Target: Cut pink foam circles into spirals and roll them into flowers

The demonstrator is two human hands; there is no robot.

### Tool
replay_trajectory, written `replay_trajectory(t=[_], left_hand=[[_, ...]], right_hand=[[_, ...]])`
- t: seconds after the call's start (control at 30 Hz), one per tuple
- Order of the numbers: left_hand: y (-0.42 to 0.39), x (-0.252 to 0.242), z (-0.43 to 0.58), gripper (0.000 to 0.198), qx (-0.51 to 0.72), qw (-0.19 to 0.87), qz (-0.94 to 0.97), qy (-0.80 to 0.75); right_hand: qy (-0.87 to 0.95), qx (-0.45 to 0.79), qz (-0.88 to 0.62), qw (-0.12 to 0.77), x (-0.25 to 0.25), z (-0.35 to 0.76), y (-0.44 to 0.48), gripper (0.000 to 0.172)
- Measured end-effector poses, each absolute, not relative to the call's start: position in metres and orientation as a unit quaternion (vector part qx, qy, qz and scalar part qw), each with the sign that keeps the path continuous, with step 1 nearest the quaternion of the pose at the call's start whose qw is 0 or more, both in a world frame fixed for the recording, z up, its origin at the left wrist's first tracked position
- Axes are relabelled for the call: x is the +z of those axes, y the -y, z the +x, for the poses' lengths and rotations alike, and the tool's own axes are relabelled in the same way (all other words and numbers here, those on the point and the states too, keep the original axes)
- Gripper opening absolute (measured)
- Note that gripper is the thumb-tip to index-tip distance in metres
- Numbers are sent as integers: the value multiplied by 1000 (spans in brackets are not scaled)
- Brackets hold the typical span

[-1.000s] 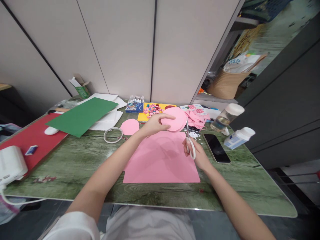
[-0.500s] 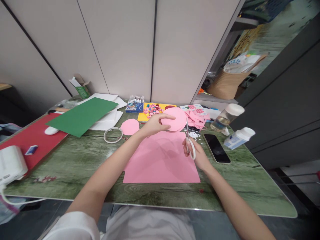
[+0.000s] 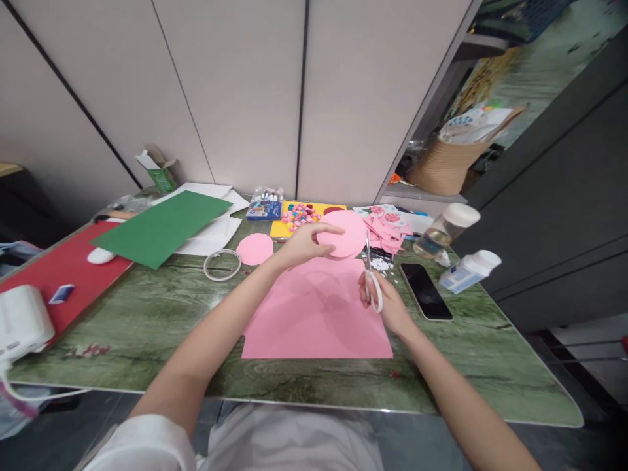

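My left hand (image 3: pixel 310 242) pinches a pink paper circle (image 3: pixel 348 233) at its left edge, held above the table. White-handled scissors (image 3: pixel 371 281) are gripped in my right hand (image 3: pixel 385 299), blades pointing up beside the circle's right edge; whether they touch the paper I cannot tell. Beneath both hands lies a large pink paper sheet (image 3: pixel 318 320). A second pink paper circle (image 3: pixel 255 249) rests on the table left of my left hand, beside a roll of tape (image 3: pixel 222 265). Pink paper scraps (image 3: pixel 387 233) are heaped behind the scissors.
On the right are a black phone (image 3: pixel 426 292), a white bottle (image 3: pixel 471 270) and a clear jar (image 3: pixel 446 230). Green paper (image 3: pixel 164 227) and red paper (image 3: pixel 63 281) lie left. At the back, pink beads (image 3: pixel 300 216) sit on yellow paper near a blue box (image 3: pixel 265 208).
Almost nothing differs. Both hands stay in place with the circle and the scissors; the scissors' handle loops seem slightly closer together.
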State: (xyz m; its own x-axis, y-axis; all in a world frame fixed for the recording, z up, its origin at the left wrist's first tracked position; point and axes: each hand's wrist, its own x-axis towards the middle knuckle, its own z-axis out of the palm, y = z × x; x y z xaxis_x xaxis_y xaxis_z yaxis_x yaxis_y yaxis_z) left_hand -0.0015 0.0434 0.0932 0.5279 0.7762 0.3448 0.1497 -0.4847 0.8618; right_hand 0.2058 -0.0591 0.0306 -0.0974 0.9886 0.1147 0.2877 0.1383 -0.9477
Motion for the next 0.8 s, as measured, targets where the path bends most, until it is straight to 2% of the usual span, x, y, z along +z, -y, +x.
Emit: replay_trajectory(t=[0.47,0.8], left_hand=[[-44,93,-3,44,384,378,788,-298],[-37,103,-7,46,331,382,811,-295]], right_hand=[[625,403,-519,422,31,206,59,29],[617,423,-503,434,31,206,61,30]])
